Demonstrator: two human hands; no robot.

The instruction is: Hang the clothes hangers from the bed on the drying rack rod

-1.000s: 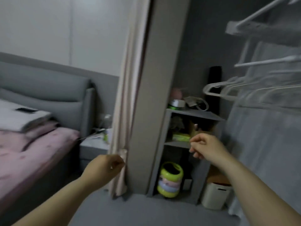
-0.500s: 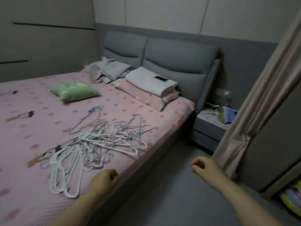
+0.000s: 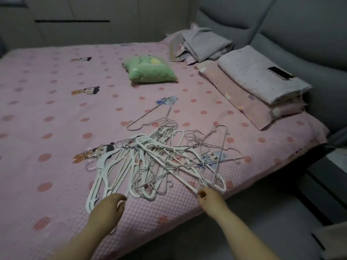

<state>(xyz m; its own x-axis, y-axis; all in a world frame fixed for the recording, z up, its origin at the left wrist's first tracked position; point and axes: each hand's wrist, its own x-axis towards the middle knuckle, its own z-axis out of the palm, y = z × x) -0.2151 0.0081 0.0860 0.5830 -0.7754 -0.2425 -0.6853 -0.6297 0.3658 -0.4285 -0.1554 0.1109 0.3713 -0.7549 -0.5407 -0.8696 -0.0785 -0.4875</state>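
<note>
The right hand (image 3: 209,198) has its grip pinched narrow on the near end of one white hanger (image 3: 169,164), right at the front edge of the bed (image 3: 56,128); the left hand (image 3: 110,207) is loosely curled and holds nothing, just beside the near end of the pile of hangers (image 3: 150,162), though I cannot tell if it touches any. From where I stand, I think the step is to free one hanger from the heap, and to do it well the person should lift it slowly and a little upward, while the left hand presses the others down, because the thin wire hooks are crossed and will probably catch and drag neighbours along. The held hanger has its long axis going diagonally, from the right hand away and to the left into the pile, and I cannot tell where its hook points. One wire hanger (image 3: 150,117) lies apart behind the pile, toward a green pillow (image 3: 150,70)
</note>
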